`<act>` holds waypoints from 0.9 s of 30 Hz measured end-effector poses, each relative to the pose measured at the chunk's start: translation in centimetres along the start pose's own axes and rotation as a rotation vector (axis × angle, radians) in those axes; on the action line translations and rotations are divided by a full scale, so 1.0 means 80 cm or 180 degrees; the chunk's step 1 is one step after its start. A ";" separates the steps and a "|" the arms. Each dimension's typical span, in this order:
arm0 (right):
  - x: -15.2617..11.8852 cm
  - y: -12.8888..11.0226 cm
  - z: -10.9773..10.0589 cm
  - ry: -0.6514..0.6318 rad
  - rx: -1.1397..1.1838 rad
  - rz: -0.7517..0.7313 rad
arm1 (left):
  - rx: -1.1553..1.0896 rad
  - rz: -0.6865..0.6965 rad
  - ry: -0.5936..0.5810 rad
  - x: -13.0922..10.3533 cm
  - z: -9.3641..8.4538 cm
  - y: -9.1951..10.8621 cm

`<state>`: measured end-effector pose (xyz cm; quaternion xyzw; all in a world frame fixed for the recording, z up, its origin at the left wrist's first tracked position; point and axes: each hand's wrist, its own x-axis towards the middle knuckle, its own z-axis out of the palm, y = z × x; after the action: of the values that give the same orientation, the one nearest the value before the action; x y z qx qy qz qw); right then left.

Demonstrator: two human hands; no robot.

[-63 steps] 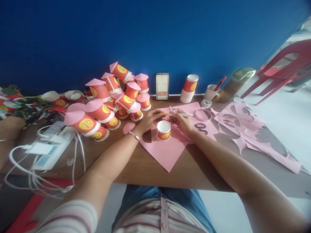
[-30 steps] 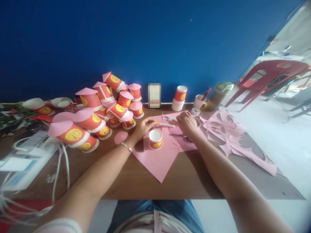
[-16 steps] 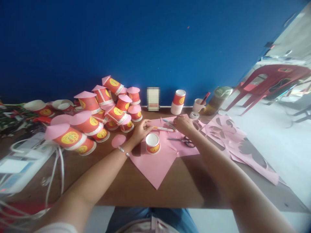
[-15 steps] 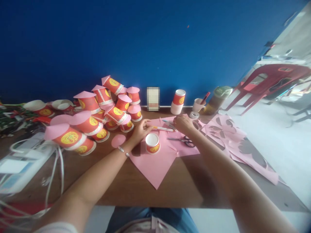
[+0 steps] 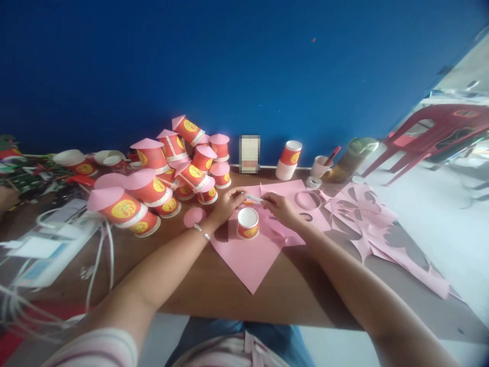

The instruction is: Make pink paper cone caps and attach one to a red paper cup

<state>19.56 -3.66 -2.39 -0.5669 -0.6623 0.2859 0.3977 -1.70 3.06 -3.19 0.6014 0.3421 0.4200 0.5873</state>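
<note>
A slim white-and-blue pen [image 5: 253, 198] spans the gap between my hands above the pink paper. My left hand [image 5: 230, 202] is closed, its fingertips pinching the pen's left end. At the other end, the fingers of my right hand [image 5: 278, 206] are wrapped round it. Just below the pen shows an orange piece [image 5: 247, 202]; whether a finger touches it I cannot tell. In front of the hands, a red-and-white paper cup [image 5: 248, 224] stands upright with its mouth up on a pink paper sheet [image 5: 250, 265]. The scissors [image 5: 305, 217] are mostly covered by my right arm.
Several red cups with pink cone tops [image 5: 153, 183] are heaped at left. A pink disc [image 5: 194, 217] lies by my left wrist. Stacked cups [image 5: 289, 159], a tape roll [image 5: 314, 182], a jar [image 5: 353, 158] and pink cut-outs [image 5: 367, 214] are at right. A power strip [image 5: 57, 244] trails cables.
My right hand has moved left and towards me, bringing the white-and-blue pen to my left hand. The orange-and-white stick that my left hand touched is now mostly hidden. The view has shifted slightly.
</note>
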 end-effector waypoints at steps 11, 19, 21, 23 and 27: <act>-0.005 0.011 -0.012 0.0625 -0.0163 -0.0433 | 0.0364 0.0454 0.0160 0.008 -0.007 -0.006; -0.012 0.016 -0.004 0.0803 0.0052 -0.0399 | 0.1528 0.0947 -0.0065 0.008 -0.005 -0.009; -0.013 0.017 -0.003 0.0760 -0.0003 -0.0461 | 0.1580 0.0732 -0.0040 0.009 -0.005 -0.013; -0.013 0.018 -0.001 0.0750 -0.0050 -0.0505 | 0.1659 0.0575 0.0017 0.010 -0.006 -0.016; -0.011 0.023 0.002 0.0787 -0.0156 -0.0667 | 0.1760 0.0533 -0.0020 0.012 -0.007 -0.018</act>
<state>20.44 -4.17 -4.19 -0.5352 -0.6706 0.1546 0.4899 -1.67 4.29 -4.56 0.7661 0.3910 0.3560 0.3654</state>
